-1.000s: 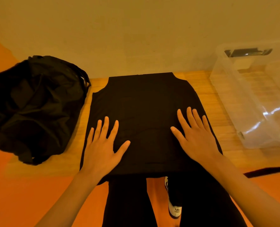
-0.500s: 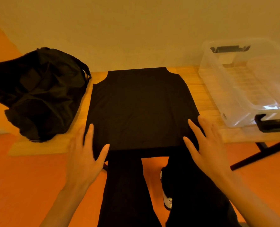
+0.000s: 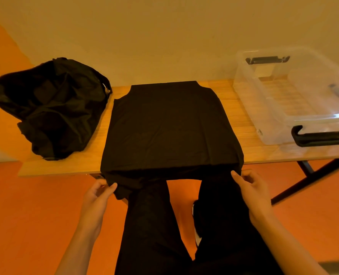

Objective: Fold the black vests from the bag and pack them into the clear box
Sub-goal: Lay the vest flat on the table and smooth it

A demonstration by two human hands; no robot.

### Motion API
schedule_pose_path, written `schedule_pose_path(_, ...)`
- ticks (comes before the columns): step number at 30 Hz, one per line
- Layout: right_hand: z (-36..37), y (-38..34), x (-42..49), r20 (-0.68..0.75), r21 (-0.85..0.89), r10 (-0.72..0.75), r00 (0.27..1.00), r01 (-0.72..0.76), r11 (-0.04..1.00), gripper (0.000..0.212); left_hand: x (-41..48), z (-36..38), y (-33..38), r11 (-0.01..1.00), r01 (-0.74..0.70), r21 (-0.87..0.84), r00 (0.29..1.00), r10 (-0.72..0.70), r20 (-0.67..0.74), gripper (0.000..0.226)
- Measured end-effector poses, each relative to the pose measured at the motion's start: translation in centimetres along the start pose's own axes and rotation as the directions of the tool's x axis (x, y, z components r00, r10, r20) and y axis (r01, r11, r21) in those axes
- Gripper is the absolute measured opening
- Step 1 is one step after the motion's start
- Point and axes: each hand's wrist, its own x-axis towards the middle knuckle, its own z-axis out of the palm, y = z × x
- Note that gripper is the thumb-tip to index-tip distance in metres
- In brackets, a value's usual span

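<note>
Black vest [image 3: 168, 128] flat on table [image 3: 263, 153], between bag [image 3: 51, 108] and clear box [image 3: 248, 104], hem draped over near edge. Left hand [image 3: 97, 197] pinches left hem corner, thumb against curled fingers; right hand [image 3: 252, 187] pinches right corner likewise.

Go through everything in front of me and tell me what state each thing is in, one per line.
black vest: spread flat on the table, hem hanging over the near edge, not yet folded
left hand: pinches the hem's left corner
right hand: pinches the hem's right corner
black bag: slumped and crumpled at the table's left end
clear box: lid off, no vest inside
</note>
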Motion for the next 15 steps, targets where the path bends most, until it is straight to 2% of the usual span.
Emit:
schedule_pose_path(5, -1.8, 0.8, -1.4, 0.061, 0.168, 0.025, 0.998, -0.035, 0.985, 0.031, -1.4, -1.3, 0.0, 0.997, -0.026, -0.069, 0.999, 0.025, -0.020, 0.002)
schedule_pose_path(8, -2.1, 1.1, -1.8, 0.095, 0.255, -0.013, 0.995, -0.012, 0.967, 0.020, -2.3, -2.0, -0.1, 0.994, -0.093, -0.057, 0.994, 0.089, -0.063, 0.013)
schedule_pose_path(10, -2.2, 1.0, -2.0, 0.101, 0.308, -0.048, 0.994, 0.014, 0.951, 0.020, -2.9, -2.2, 0.2, 0.990, -0.136, -0.044, 0.989, 0.133, -0.059, 0.016)
schedule_pose_path(13, -2.7, 0.6, -2.7, 0.059, 0.298, -0.145, 0.988, 0.121, 0.947, 0.017, -3.8, -2.6, 0.4, 0.983, -0.184, 0.008, 0.983, 0.185, -0.010, 0.008)
schedule_pose_path(15, -3.3, 0.5, -3.1, 0.025, 0.196, -0.277, 0.961, 0.267, 0.944, 0.014, -4.0, -3.3, 0.3, 0.973, -0.219, 0.075, 0.975, 0.216, 0.052, 0.013)
